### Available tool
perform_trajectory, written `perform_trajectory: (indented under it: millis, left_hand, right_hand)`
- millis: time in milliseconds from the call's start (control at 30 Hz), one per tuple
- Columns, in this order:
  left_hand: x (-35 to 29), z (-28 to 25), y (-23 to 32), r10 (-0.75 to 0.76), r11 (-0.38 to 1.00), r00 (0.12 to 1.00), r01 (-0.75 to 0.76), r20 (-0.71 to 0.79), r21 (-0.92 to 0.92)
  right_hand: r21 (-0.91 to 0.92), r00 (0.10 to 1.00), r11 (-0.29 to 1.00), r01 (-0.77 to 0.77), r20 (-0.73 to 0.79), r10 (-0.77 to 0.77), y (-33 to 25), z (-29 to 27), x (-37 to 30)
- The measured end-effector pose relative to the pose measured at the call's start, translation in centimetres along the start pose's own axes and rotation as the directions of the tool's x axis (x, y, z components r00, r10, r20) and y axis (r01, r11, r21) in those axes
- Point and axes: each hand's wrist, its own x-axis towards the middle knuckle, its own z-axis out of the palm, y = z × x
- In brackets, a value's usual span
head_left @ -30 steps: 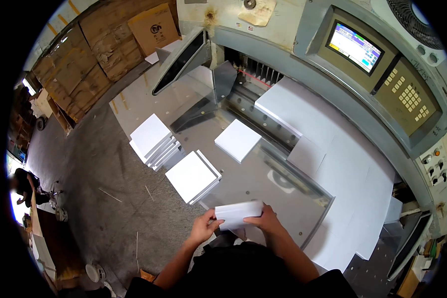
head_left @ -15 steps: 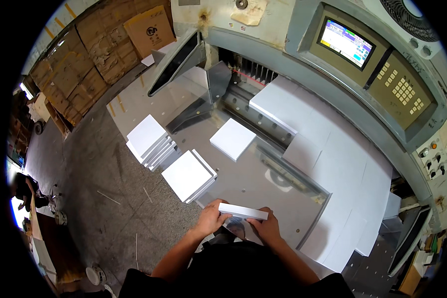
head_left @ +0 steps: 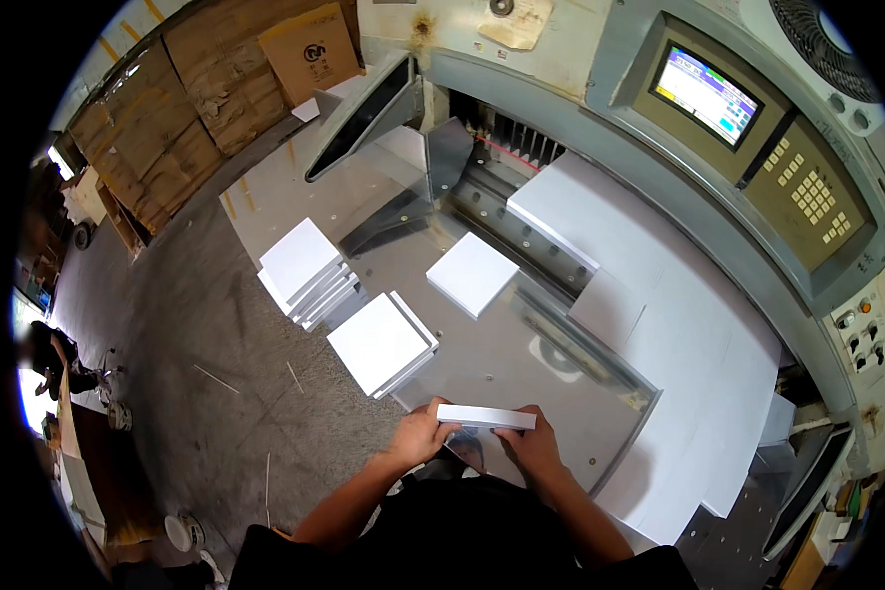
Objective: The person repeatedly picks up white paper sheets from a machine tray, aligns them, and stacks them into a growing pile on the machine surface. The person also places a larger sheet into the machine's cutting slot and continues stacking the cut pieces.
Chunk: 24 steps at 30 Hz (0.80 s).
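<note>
A white stack of paper sheets (head_left: 487,417) is held up on edge at the near side of the grey metal table (head_left: 506,344). My left hand (head_left: 421,435) is closed on its left end, and my right hand (head_left: 534,442) grips the right end. Just beyond lies a squarish pile of white paper (head_left: 379,344), its layers slightly offset. Farther left, another layered paper pile (head_left: 305,264) rests at the table's edge. A single white paper block (head_left: 473,275) lies flat near the table's middle. My fingertips behind the held stack are partly hidden.
Large white paper stacks (head_left: 688,315) cover the right of the table, beside the machine's slot. Above them sit a screen (head_left: 706,93) and a keypad (head_left: 811,192). Brown cartons (head_left: 192,88) stand far left. Another person (head_left: 59,359) is at the left edge.
The whole view has shifted slightly, so most things sit a little farther right. Both hands keep hold of the paper stack, which looks slightly more level.
</note>
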Motion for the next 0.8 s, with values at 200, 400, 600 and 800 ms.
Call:
perform_trajectory:
  millis: [200, 400, 600, 800]
  left_hand:
    - [-1.2, -5.5, -1.7, -0.126, 0.900, 0.937, -0.030, -0.326, -0.434]
    - [1.9, -11.5, -5.6, -0.433, 0.586, 0.873, 0.083, -0.225, -0.806]
    - [3.2, -12.4, -7.7, -0.523, 0.574, 0.838, 0.210, -0.157, -0.792]
    - [3.6, -11.6, -9.0, -0.552, 0.536, 0.825, 0.241, -0.120, -0.809]
  right_hand:
    - [-0.239, 0.910, 0.882, 0.405, 0.195, -0.366, -8.0, 0.3, 6.4]
    - [0.182, 0.854, 0.946, 0.267, 0.410, -0.320, -13.9, 6.3, 15.6]
    - [0.128, 0.821, 0.958, 0.257, 0.494, -0.286, -13.3, 9.6, 19.4]
    - [0.227, 0.851, 0.960, 0.163, 0.460, -0.253, -11.8, 10.6, 18.7]
